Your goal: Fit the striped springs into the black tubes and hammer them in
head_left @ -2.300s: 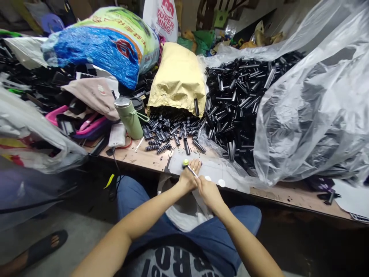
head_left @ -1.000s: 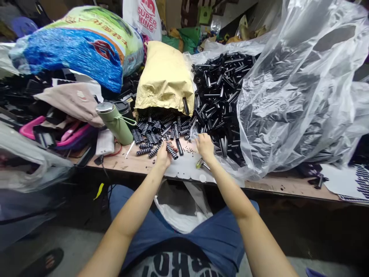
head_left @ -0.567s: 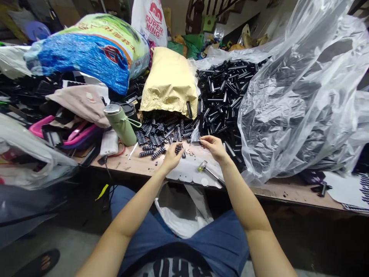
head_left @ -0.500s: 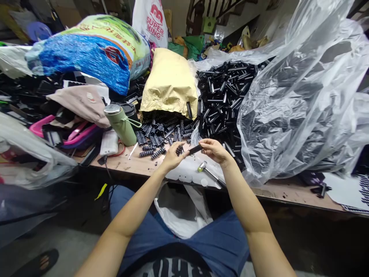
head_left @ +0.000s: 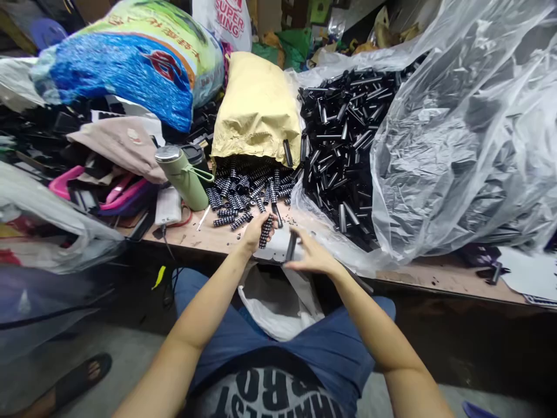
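Note:
My left hand (head_left: 256,232) is closed round a black studded roller (head_left: 266,232), a short cylinder with pale marks in rows, held upright near the table's front edge. To its right, my right hand (head_left: 311,252) has a smooth black tube (head_left: 291,247) between thumb and fingers, blurred by motion. Just behind the left hand lies another black stick-like piece (head_left: 277,216). A pile of studded rollers (head_left: 239,194) spills from the mouth of a yellow sack (head_left: 259,110). Farther right is a heap of smooth black tubes (head_left: 343,145) on clear plastic.
A green bottle (head_left: 185,180) and a white power bank (head_left: 167,206) stand left of the rollers. Clear plastic sheeting (head_left: 456,162) bulges on the right. Below the table edge, a white bag (head_left: 270,313) hangs open between my knees. A handle (head_left: 359,283) shows beside my right forearm.
My hands have moved apart. The right hand has drawn the black tube away from the left and turned it upright; the studded roller in the left hand now shows fully. The view has tilted down.

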Action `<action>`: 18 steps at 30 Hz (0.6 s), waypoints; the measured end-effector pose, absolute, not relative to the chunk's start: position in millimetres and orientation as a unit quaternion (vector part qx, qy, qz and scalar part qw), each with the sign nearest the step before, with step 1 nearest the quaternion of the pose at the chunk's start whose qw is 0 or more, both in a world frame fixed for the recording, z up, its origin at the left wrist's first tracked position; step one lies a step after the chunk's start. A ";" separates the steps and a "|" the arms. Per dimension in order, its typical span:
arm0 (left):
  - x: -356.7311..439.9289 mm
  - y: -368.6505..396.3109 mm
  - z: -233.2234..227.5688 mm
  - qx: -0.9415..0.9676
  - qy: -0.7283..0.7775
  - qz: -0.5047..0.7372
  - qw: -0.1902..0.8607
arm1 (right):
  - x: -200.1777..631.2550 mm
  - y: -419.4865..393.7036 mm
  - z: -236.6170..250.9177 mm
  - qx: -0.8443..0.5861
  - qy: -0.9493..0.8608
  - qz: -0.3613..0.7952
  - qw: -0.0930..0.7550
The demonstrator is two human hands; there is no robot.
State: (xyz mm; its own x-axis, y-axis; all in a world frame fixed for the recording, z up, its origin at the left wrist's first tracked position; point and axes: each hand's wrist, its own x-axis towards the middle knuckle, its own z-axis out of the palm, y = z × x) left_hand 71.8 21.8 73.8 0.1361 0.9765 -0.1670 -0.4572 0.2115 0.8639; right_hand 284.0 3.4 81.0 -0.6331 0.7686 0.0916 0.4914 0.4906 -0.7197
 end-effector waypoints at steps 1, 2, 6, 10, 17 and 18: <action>68.4 22.2 72.2 0.333 0.378 0.535 0.678 | 299.3 -2.0 71.7 -0.364 -0.837 0.371 0.169; 65.8 22.3 70.9 0.334 0.376 0.538 0.677 | 314.6 -5.8 62.8 -0.369 -0.832 0.385 0.155; 68.0 20.8 70.9 0.338 0.392 0.529 0.672 | 346.6 -3.0 47.6 -0.422 -0.806 0.360 0.207; 85.3 19.9 75.7 0.297 0.408 0.513 0.694 | 311.0 9.5 69.3 -0.357 -0.816 0.345 0.297; 103.2 18.3 74.2 0.238 0.443 0.523 0.688 | 250.3 20.5 83.8 -0.278 -0.844 0.324 0.325; 103.3 17.9 75.0 0.237 0.450 0.513 0.692 | 249.6 21.6 81.7 -0.282 -0.845 0.324 0.320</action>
